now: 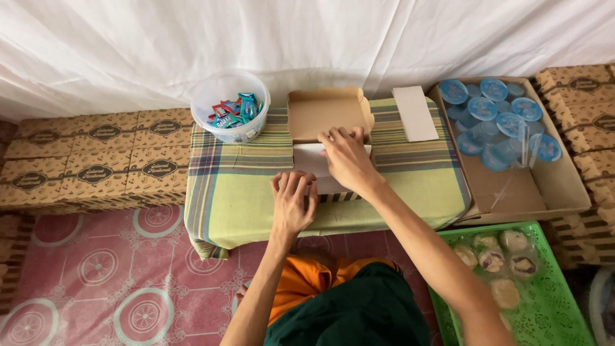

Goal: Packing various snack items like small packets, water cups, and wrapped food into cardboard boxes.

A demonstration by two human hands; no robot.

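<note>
So in the middle of the frame there's a small cardboard box (328, 138) sitting on a low tabletop (410, 182) covered with a green plaid cloth. Its brown lid stands open toward the top of the frame and its white side faces the person. The right hand (346, 159) lies flat over the box's near edge, fingers spread and pressing down, not wrapped around anything. The left hand (292, 202) rests just below and to the left, fingers loosely open, fingertips touching the lower left corner of the box.

Upper left of the box is a clear plastic tub (230, 106) with colourful wrapped sweets in it. To the right lies a flat white card (415, 113). Further right, a big open carton (544, 186) holds little cups with blue lids. Bottom right is a green basket (564, 307) with wrapped round cakes. Stacks of brown printed boxes (96, 163) fill the left side.
</note>
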